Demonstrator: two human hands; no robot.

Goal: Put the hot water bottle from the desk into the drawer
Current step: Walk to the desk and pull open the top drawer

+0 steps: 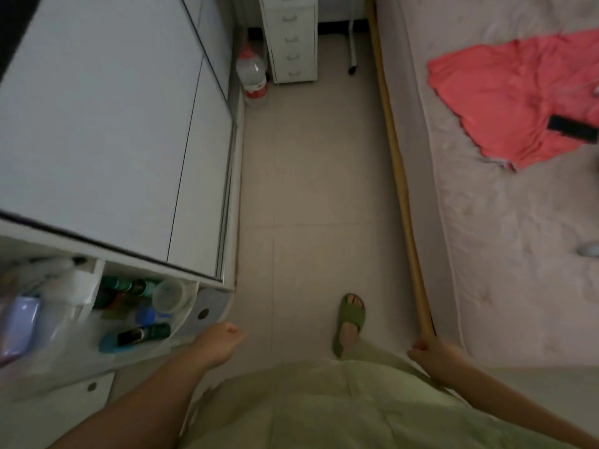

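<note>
A white drawer (pixel 210 303) stands pulled out of the white unit at lower left. Its right compartment holds several green and blue bottles (pixel 142 333) and a round white lid. In the left compartment lies a blurred pale lilac object (pixel 17 325); I cannot tell whether it is the hot water bottle. My left hand (pixel 217 343) hangs just right of the drawer's front, fingers curled, holding nothing. My right hand (pixel 434 354) is at my side next to the end of the bed's wooden rail, fingers curled, with nothing in it.
The white cabinet top (pixel 97 124) fills the left. A bed (pixel 502 238) with a pink cloth (pixel 505 102) runs along the right, edged by a wooden rail (pixel 402 196). A tiled floor strip lies between. A water jug (pixel 252 76) and a small drawer tower (pixel 291 37) stand at the far end.
</note>
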